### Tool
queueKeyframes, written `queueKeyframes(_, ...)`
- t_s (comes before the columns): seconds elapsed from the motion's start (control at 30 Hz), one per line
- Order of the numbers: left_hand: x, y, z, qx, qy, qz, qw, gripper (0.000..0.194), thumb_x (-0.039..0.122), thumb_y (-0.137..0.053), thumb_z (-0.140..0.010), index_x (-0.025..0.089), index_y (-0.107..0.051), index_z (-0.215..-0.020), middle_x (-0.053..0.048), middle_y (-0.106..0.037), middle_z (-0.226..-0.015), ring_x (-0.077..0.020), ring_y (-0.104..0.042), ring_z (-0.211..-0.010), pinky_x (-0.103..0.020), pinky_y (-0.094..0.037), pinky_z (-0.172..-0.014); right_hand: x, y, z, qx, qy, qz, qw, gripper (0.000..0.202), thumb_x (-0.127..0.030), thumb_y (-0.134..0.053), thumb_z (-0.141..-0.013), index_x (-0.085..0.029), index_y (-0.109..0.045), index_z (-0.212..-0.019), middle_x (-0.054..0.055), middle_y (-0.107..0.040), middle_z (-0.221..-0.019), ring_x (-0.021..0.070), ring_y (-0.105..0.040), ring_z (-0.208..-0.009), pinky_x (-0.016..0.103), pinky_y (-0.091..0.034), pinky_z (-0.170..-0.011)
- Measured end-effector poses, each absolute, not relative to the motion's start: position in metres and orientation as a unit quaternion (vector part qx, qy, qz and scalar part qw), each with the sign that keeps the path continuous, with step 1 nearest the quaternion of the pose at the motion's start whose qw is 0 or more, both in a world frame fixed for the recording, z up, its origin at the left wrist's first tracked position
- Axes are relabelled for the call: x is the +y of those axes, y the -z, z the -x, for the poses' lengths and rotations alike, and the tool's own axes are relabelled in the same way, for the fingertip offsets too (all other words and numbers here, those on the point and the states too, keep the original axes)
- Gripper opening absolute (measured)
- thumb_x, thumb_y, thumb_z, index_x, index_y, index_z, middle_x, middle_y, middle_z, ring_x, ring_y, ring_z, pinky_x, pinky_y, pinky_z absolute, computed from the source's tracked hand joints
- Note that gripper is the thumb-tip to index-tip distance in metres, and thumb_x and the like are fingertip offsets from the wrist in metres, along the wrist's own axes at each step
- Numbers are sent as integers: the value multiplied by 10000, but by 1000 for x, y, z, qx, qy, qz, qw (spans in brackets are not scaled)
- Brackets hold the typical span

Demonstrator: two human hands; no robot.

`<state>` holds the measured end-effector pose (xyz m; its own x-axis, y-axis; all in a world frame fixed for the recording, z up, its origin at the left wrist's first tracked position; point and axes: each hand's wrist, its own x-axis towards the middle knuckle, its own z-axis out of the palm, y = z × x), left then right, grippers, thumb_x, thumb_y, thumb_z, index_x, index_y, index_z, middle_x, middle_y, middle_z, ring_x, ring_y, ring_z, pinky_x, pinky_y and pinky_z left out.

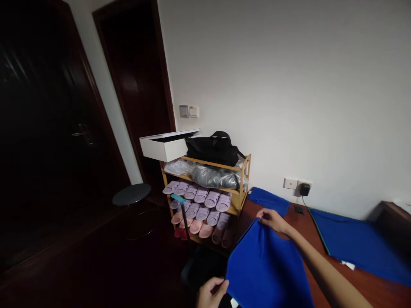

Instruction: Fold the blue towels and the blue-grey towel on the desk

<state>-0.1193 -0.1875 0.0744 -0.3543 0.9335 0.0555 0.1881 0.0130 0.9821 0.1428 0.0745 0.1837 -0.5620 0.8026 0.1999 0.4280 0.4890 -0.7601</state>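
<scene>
A blue cloth [263, 265] hangs between my two hands at the bottom of the head view, over the left part of a reddish-brown table. My left hand [213, 292] pinches its lower left edge, close to a small white tag [234, 303]. Higher up, my right hand [270, 219] is closed on the top corner of the cloth. Behind my right hand, a folded blue cloth [269, 200] lies against the wall. Another blue cloth [356, 244], with a green edge and a white tag, is spread flat to the right.
A wooden shoe rack [244, 182] holds several slippers, plastic-wrapped items, a black bag [213, 149] and an open white box [156, 149]. Left of it stands a round stool [131, 194]. A blue-topped handle [178, 198] leans before the rack. A plugged-in adapter [304, 189] trails a cable onto the table.
</scene>
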Motion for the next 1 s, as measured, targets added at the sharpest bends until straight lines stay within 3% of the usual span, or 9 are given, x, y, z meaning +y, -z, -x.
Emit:
queueKeyframes(0.13, -173, -125, 119, 592, -553, -496, 313, 626, 842, -777, -623, 220, -784, -691, -135, -842, -944, -326, -802, -891, -378, -651, -824, 37, -238, -213, -780, -396, 352, 333, 506, -644, -725, -818, -200, -744, -1059, 66, -771, -965, 221, -710, -902, 369, -578, -863)
queueKeyframes(0.27, -156, -193, 117, 559, -546, -582, 226, 472, 719, -794, -721, 248, -775, -722, -88, -843, -920, -272, -797, -834, -351, -660, -788, -6, -292, -267, -751, -392, 373, 378, 598, -709, -737, -805, -199, -744, -1118, 59, -754, -972, 213, -696, -923, 376, -571, -893)
queueKeyframes(0.4, -144, -268, 113, 533, -535, -639, 143, 317, 572, -803, -772, 257, -775, -751, -65, -835, -911, -265, -788, -865, -361, -655, -803, -47, -330, -303, -724, -354, 385, 450, 603, -729, -737, -805, -230, -726, -1144, 55, -742, -1016, 210, -687, -959, 357, -580, -880)
queueKeyframes(0.57, -138, -339, 105, 477, -543, -662, 198, 349, 554, -831, -733, 217, -744, -756, -85, -817, -928, -273, -775, -909, -380, -653, -832, -90, -347, -331, -715, -304, 384, 500, 457, -646, -727, -873, -235, -735, -1073, 73, -757, -1058, 215, -702, -977, 341, -591, -881)
queueKeyframes(0.77, -133, -374, 98, 457, -524, -672, 254, 344, 524, -877, -690, 216, -741, -763, -62, -801, -909, -254, -757, -891, -386, -641, -848, -127, -346, -345, -718, -246, 410, 506, 421, -643, -691, -895, -251, -760, -1032, 68, -781, -1003, 227, -727, -913, 343, -626, -820)
queueKeyframes(1.0, -125, -385, 89, 446, -482, -699, 282, 358, 526, -878, -710, 210, -764, -835, -38, -778, -841, -212, -733, -762, -330, -615, -739, -148, -343, -346, -709, -219, 429, 515, 403, -623, -694, -894, -256, -773, -1040, 71, -797, -1026, 249, -747, -958, 343, -641, -822)
